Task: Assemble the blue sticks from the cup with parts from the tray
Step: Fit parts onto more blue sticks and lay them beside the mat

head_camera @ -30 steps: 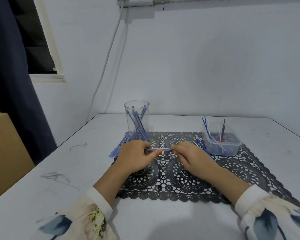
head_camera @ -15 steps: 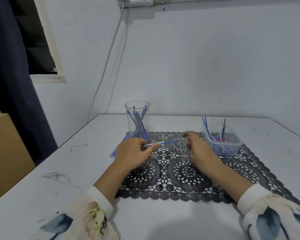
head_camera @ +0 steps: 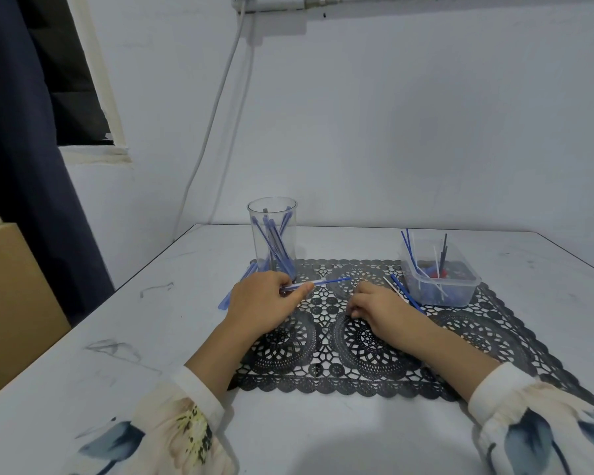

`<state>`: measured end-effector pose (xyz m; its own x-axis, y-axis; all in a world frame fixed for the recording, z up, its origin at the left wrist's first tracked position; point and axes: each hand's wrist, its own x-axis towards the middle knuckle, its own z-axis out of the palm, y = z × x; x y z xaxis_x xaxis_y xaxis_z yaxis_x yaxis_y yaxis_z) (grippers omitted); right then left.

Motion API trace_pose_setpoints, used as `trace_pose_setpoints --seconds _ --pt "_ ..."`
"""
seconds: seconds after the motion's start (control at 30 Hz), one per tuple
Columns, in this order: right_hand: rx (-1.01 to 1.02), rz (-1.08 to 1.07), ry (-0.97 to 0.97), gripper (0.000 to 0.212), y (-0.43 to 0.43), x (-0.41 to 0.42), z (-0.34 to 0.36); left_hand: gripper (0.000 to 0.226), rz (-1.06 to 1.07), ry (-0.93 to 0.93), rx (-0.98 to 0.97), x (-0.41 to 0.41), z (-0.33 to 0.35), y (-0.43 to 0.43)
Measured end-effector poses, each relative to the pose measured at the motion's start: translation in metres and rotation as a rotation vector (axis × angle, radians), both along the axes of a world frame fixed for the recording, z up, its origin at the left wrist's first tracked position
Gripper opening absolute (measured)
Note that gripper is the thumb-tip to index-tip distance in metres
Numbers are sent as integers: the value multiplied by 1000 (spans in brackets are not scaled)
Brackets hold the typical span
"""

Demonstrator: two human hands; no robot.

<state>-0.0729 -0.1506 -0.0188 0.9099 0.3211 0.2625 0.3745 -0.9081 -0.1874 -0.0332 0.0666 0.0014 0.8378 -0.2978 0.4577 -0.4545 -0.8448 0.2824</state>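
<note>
Near the centre of the frame, the left hand [head_camera: 264, 303] pinches a blue stick [head_camera: 318, 283] between thumb and fingers; its thin tip points right, raised just over the black lace mat [head_camera: 367, 341]. The right hand [head_camera: 383, 308] rests on the mat with fingers curled under; whether they hold anything cannot be told. The clear cup [head_camera: 272, 234] of blue sticks stands just above the left hand. The tray [head_camera: 441, 291] of parts sits at centre right on the white counter [head_camera: 134, 337].
</note>
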Motion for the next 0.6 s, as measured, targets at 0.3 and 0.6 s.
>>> trace_pose_setpoints --seconds 0.3,0.6 --pt "-10 3 21 19 3 -2 4 54 -3 13 8 -1 1 0" --pt "90 -105 -159 28 -2 -7 11 54 -5 18 4 -3 2 0"
